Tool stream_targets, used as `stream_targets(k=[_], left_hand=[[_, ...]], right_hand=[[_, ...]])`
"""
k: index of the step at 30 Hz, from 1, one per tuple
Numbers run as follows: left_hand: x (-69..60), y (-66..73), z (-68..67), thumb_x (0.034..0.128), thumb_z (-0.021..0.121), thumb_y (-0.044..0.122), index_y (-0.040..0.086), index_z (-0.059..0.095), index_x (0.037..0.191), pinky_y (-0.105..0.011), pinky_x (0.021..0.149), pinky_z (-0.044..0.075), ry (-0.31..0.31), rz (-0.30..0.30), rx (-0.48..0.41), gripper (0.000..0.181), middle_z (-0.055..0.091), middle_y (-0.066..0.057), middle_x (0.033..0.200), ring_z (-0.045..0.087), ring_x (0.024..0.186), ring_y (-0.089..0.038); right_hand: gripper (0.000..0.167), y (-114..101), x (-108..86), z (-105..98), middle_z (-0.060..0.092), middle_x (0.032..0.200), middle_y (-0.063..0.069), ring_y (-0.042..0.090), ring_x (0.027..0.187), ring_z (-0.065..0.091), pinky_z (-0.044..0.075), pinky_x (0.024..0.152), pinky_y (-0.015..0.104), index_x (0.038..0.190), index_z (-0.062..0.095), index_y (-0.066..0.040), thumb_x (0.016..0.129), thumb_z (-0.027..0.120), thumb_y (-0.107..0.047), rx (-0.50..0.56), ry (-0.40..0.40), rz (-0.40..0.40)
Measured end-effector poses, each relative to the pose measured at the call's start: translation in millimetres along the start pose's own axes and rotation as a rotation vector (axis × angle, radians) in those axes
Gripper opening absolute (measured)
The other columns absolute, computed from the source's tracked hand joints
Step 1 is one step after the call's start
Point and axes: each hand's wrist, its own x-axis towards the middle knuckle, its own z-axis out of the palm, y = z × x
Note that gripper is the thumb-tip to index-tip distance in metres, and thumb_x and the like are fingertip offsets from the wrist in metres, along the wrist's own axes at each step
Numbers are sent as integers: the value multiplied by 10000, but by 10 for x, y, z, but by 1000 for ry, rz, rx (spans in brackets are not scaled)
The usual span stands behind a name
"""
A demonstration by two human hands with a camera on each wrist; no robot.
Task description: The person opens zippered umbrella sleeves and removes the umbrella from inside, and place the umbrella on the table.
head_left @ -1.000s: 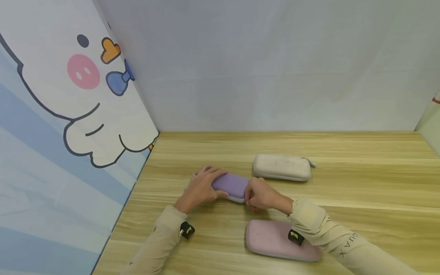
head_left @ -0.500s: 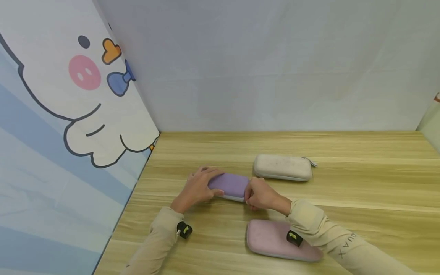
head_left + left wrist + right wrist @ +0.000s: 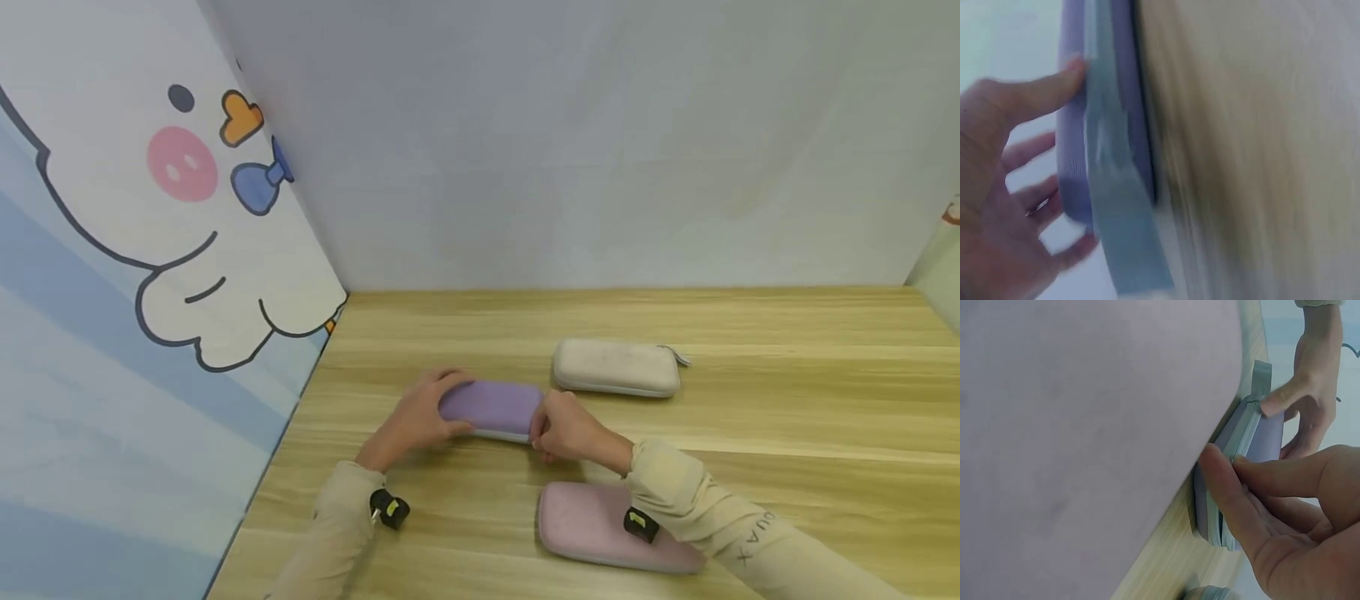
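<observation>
A purple zip-up pencil case (image 3: 491,407) lies on the table with a pale blue-grey zipper band along its near side. My left hand (image 3: 420,414) holds its left end, thumb (image 3: 1054,90) on the zipper side and fingers spread around the back. A grey fabric tab (image 3: 1132,234) sticks out past that end. At the right part of the case, my right hand (image 3: 572,427) pinches the zipper (image 3: 1245,434) between thumb and forefinger; the pull itself is mostly hidden by the fingertips. Beside the right hand, the zipper edges stand slightly apart in the right wrist view.
Behind the right hand lies a cream pencil case (image 3: 617,367) with a grey tab at its right end. A pink pencil case (image 3: 581,521) sits nearer, partly under the right forearm. The wooden table (image 3: 450,533) meets a pale backdrop (image 3: 600,167) behind and a cartoon-printed one at left.
My left hand has slid left along the purple pencil case, so more of its top shows. The right hand stays at almost the same spot, still pinching. The other cases have not moved.
</observation>
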Motion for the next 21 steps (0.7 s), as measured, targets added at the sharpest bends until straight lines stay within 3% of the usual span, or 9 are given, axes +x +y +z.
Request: stream_targets(k=[4, 8, 11, 16, 21], left_hand=[[-79, -210, -81, 665, 853, 116, 78, 466, 1377, -535, 1025, 325, -81, -8, -206, 811, 389, -170, 1422, 356, 1291, -353], [-112, -343, -134, 643, 846, 31, 23, 374, 1417, -538, 1024, 337, -144, -14, -378, 906, 361, -202, 1432, 358, 1293, -392], [-116, -384, -138, 651, 849, 49, 11, 368, 1416, -533, 999, 371, -138, -26, -425, 905, 373, -213, 1423, 360, 1288, -422], [-123, -422, -92, 642, 869, 104, 44, 445, 1378, -475, 962, 431, -77, -75, -461, 852, 438, -174, 1386, 410, 1263, -389], [-128, -438, -53, 623, 884, 145, 80, 491, 1346, -435, 939, 459, -35, -79, -454, 825, 482, -126, 1347, 457, 1230, -346]], right_hand=[[124, -2, -11, 16, 624, 533, 96, 207, 447, 618, 489, 430, 227, 662, 670, 73, 708, 623, 178, 5, -5, -3], [127, 2, -16, 11, 617, 517, 83, 173, 429, 606, 485, 425, 226, 653, 667, 76, 693, 614, 184, 4, -5, -8], [134, 11, -15, -1, 615, 512, 85, 181, 429, 609, 484, 420, 226, 646, 665, 75, 689, 607, 188, 1, 2, -13], [145, 24, -11, -24, 619, 525, 115, 217, 439, 618, 485, 417, 228, 633, 658, 77, 689, 595, 195, 5, 8, -14], [153, 29, -7, -47, 623, 547, 115, 218, 445, 622, 485, 422, 221, 624, 651, 70, 690, 600, 198, -5, 31, -28]])
